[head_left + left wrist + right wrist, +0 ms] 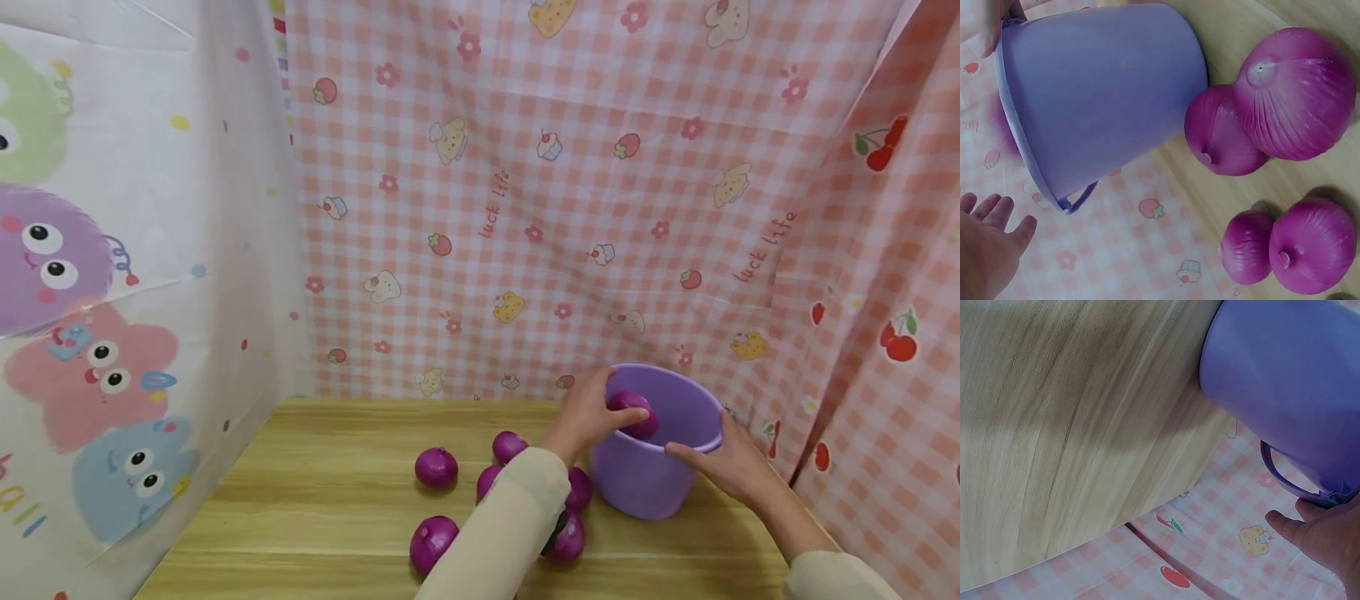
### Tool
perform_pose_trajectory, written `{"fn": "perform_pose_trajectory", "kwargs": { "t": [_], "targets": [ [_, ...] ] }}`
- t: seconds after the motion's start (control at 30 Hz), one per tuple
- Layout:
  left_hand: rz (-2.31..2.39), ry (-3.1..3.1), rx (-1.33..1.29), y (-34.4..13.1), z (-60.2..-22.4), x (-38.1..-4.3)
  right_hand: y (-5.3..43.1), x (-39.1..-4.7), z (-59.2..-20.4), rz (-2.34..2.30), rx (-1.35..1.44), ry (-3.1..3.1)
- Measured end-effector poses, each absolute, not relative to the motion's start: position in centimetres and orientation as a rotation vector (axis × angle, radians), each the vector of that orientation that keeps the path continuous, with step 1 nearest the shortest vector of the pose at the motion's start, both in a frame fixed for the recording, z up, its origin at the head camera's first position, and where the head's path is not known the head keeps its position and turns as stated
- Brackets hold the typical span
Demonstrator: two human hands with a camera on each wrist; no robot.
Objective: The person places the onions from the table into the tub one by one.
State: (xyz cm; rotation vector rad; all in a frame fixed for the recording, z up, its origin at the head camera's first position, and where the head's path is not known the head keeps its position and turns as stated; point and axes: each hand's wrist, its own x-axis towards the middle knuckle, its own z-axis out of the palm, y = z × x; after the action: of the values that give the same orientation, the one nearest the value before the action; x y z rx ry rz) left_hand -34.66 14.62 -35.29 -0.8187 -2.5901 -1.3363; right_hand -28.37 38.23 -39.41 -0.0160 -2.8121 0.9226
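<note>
A purple bucket [642, 479] stands upright on the wooden table, towards its right side. My right hand [723, 458] grips the bucket's rim at the right, thumb over the near edge. At the bucket's mouth is a purple onion [639, 421], blurred in the left wrist view. My left hand [592, 412] is at the left of the rim beside this onion; the left wrist view shows its fingers [997, 209] spread and apart from the bucket. Several more purple onions [1300, 94] lie on the table left of the bucket, some partly hidden by my left sleeve.
Two onions lie further left, one farther back [437, 468] and one nearer [433, 543]. The bucket's handle [1285, 481] hangs down outside it. A pink checked cloth [525, 208] rises behind the wooden table [300, 492], and a cartoon-printed sheet [232, 250] hangs at the left.
</note>
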Motion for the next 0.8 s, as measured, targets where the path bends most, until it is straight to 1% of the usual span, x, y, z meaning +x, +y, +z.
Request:
{"fn": "perform_pose_trajectory", "kwargs": {
  "t": [0.3, 0.57, 0.8],
  "targets": [
    [-1.277, -2.604, -0.804, 12.9, -35.3, -35.3, 38.2, -28.5, -39.7, 0.945, 0.053, -2.732],
    [-1.291, -2.628, -0.746, 10.7, -35.4, -36.0, 38.3, -28.5, -39.5, 0.915, -0.034, -2.811],
    [-1.268, -2.625, -0.736, 8.1, -35.4, -36.4, 38.1, -28.4, -39.6, 0.931, -0.008, -2.787]
  ]
}}
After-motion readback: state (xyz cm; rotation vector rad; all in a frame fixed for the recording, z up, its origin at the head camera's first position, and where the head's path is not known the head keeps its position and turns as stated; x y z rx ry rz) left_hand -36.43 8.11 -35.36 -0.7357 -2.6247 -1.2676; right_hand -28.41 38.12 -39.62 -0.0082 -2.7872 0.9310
